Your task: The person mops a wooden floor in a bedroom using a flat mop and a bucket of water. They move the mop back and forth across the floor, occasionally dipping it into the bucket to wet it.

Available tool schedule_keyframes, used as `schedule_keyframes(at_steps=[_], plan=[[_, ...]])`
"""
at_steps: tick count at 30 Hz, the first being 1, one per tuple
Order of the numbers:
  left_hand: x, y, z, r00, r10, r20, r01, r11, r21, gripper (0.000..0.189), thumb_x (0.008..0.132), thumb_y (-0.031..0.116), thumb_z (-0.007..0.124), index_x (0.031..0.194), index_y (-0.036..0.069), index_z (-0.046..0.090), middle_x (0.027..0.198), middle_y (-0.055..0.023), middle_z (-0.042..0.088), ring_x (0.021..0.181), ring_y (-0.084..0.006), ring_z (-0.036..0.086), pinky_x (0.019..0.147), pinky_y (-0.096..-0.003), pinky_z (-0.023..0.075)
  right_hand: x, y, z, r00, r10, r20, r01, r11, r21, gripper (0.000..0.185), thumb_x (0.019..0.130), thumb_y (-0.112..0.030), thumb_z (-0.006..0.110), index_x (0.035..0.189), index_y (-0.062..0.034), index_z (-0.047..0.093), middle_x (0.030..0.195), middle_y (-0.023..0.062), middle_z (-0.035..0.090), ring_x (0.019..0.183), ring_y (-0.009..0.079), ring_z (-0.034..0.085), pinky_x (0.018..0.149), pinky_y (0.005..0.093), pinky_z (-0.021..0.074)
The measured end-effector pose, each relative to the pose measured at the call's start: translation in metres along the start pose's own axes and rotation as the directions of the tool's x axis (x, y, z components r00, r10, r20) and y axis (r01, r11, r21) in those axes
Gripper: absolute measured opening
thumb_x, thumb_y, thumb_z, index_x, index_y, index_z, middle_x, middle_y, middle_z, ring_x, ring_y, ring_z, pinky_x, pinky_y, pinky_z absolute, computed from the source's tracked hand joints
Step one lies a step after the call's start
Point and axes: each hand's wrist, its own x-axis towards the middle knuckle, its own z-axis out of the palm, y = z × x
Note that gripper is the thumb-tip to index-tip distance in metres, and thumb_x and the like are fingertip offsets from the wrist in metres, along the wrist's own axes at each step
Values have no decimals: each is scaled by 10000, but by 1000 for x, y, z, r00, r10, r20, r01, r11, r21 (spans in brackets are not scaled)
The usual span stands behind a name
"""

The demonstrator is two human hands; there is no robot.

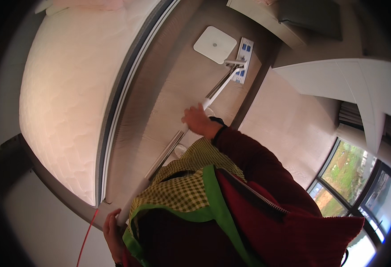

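My right hand (199, 120) grips the white collar midway along a flat mop's handle (163, 155). At the lower left, my left hand (113, 230) is wrapped round the thick grip at the handle's top end; my clothing partly hides it. The handle slants up and to the right, down to the rectangular mop head (243, 60), which lies flat on the brown floor (172, 90). White with blue patches on top, the head sits beside a white bathroom scale (215, 44). The mop's hinged frame lies close to the scale's lower right corner.
A mattress with a quilted cream cover (72, 96) stands along the left. White cabinets (332, 76) curve along the right, above a window (349, 173). A red cord (87, 238) hangs at lower left. My checked apron (182, 190) covers part of the floor view.
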Motion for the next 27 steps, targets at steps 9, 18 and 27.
schedule_keyframes(at_steps=[9,18,27], plan=[[105,61,-20,837,-5,547,-110,978,177,343,907,190,507,1172,-26,537,671,16,501,567,-55,433,505,-228,372,77,54,-72,962,126,242,-80,978,-191,195,791,-113,530,876,-177,693,1020,91,526,1024,295,490,941,622,287],[137,37,52,800,-18,600,-71,990,124,340,903,200,548,1153,-30,539,855,-89,625,763,-149,570,705,-287,462,66,118,-52,934,195,298,-99,946,-309,172,775,-92,562,903,-144,664,1015,87,501,1061,289,472,955,636,306],[82,5,1,857,-18,515,-95,977,193,331,802,108,608,1115,9,571,843,-196,653,759,-221,655,702,-313,491,6,54,-15,973,152,172,-128,981,-143,207,643,-83,626,830,-157,576,936,64,506,1054,268,481,964,615,278]])
